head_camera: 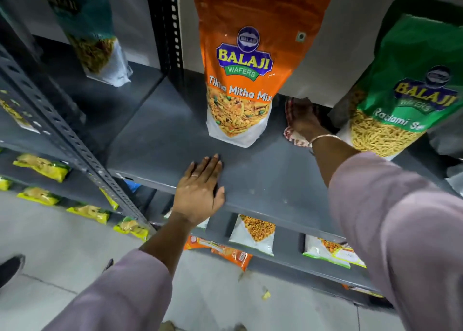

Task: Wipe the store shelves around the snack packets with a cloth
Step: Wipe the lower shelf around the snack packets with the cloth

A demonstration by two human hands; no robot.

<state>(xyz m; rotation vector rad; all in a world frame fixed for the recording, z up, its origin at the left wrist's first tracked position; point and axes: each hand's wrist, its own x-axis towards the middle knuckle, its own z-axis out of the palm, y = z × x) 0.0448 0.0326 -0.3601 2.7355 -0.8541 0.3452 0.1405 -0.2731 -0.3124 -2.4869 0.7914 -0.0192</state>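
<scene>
Dim, blurred edges, wide-angle distortion

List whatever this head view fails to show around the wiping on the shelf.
- Cloth: mostly covered by the right hand.
- Green packet: its name runs off at the frame's right edge.
- Teal packet: print blurred.
- Shelf behind the orange packet: hidden by the packet.

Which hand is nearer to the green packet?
Right. The right hand, pressing the cloth, lies just beside the green packet. The left hand rests flat on the shelf edge, beyond the orange packet.
</scene>
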